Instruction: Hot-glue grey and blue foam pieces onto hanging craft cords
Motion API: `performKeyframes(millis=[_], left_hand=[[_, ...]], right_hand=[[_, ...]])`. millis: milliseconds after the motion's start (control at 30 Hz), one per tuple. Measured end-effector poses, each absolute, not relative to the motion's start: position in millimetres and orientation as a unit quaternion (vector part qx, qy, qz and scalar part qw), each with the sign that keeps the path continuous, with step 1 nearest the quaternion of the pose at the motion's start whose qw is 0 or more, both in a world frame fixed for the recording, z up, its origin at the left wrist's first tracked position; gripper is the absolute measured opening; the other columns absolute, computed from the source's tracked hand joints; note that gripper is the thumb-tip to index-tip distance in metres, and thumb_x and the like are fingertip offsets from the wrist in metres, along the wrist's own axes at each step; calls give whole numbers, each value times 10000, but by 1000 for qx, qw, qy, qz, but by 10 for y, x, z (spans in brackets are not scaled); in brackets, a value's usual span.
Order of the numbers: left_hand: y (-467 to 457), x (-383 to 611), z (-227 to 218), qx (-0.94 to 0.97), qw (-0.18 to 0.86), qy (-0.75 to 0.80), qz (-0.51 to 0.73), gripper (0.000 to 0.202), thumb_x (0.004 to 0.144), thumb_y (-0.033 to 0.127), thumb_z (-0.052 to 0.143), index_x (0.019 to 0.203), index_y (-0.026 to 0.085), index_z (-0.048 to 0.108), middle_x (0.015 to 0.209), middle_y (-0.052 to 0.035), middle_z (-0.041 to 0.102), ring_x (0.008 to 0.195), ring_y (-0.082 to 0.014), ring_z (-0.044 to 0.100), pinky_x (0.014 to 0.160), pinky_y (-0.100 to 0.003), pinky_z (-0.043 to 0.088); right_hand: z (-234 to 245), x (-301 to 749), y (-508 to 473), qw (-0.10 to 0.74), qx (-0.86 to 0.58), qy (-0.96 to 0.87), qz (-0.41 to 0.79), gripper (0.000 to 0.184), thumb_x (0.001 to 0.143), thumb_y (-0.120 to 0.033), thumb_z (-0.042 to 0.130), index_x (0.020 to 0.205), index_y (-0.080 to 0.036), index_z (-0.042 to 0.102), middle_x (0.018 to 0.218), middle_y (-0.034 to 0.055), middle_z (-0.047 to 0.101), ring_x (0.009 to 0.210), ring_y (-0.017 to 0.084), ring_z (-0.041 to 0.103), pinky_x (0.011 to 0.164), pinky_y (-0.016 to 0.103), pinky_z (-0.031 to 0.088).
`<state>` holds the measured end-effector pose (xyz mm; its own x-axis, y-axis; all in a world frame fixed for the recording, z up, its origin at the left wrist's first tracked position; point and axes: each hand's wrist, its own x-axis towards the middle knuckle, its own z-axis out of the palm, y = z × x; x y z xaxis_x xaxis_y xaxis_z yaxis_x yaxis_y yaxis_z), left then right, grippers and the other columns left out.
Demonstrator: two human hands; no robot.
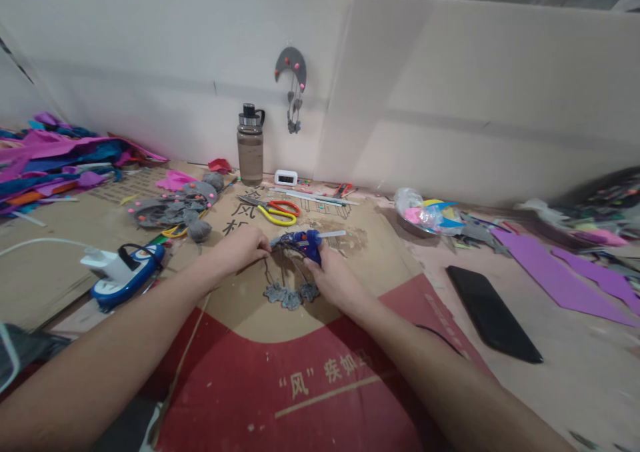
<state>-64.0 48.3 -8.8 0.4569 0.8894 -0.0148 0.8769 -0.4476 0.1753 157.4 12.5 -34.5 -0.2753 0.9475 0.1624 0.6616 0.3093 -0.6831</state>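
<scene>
In my right hand [333, 272] is a blue hot glue gun [306, 241], with a whitish glue stick [334, 234] poking out of its back end. The gun's nozzle points left, toward the pinched fingers of my left hand [247, 247]. What those fingertips hold is too small and partly hidden to name. Between and below my hands, thin dark strings [284, 272] run down to several grey felt shapes [287, 297] with wavy edges, which lie on the cardboard [240, 315].
Yellow-and-red-handled scissors [277, 212] and a water bottle [250, 149] stand beyond my hands. Left are a power strip [127, 282], grey yarn balls [199, 231] and felt scraps [60, 155]. Right are a phone [493, 312], a filled bowl [425, 215] and purple felt [555, 269]. A grey crescent ornament [291, 65] hangs behind.
</scene>
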Motion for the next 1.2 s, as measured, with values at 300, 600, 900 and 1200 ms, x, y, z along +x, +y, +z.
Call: performKeyframes(millis=[300, 600, 900, 1200], left_hand=[[477, -624, -71, 845, 85, 527, 27, 207, 764, 228, 553, 836, 184, 742, 843, -59, 715, 778, -193, 616, 711, -267, 420], [473, -626, -72, 847, 85, 523, 43, 180, 752, 217, 562, 791, 198, 737, 809, -49, 710, 749, -185, 612, 703, -264, 416], [492, -643, -95, 843, 105, 525, 55, 170, 742, 232, 567, 763, 207, 734, 784, -39, 701, 741, -170, 600, 722, -258, 424], [482, -646, -81, 849, 100, 516, 47, 211, 759, 252, 534, 781, 193, 736, 791, -49, 697, 726, -176, 599, 689, -259, 422]], right_hand=[[-350, 1581, 130, 276, -536, -758, 250, 313, 846, -253, 464, 1145, -161, 483, 1033, 125, 629, 942, 223, 589, 803, 326, 427], [-317, 1599, 147, 283, -533, -749, 273, 323, 852, -266, 461, 1158, -161, 470, 1102, 120, 610, 992, 218, 570, 855, 333, 416], [-323, 1588, 142, 273, -556, -744, 250, 356, 858, -268, 448, 1191, -143, 454, 1066, 146, 614, 967, 239, 579, 831, 352, 422], [-354, 1584, 130, 289, -535, -753, 253, 306, 845, -244, 464, 1141, -167, 483, 1070, 115, 621, 978, 222, 577, 850, 337, 417]])
